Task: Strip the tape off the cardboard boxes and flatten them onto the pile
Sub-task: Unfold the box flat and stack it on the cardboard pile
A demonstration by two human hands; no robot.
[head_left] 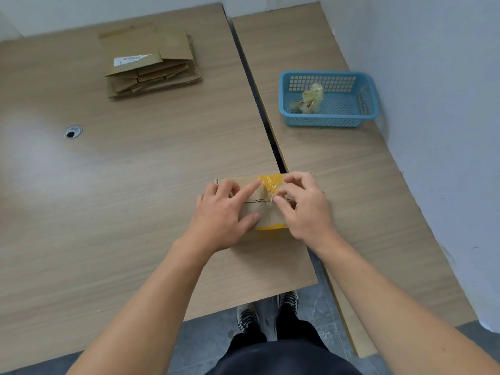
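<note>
A small cardboard box lies across the gap between two tables, near their front edges. A strip of yellow tape runs over its middle. My left hand rests on the box's left part, index finger stretched toward the tape and thumb against the front side. My right hand pinches a loosened clear end of the tape at the box's top seam. A pile of flattened cardboard boxes sits at the far left table.
A blue plastic basket with crumpled tape scraps stands on the right table near the wall. A round cable hole sits in the left table. Between the tables runs a dark gap. My shoes show below.
</note>
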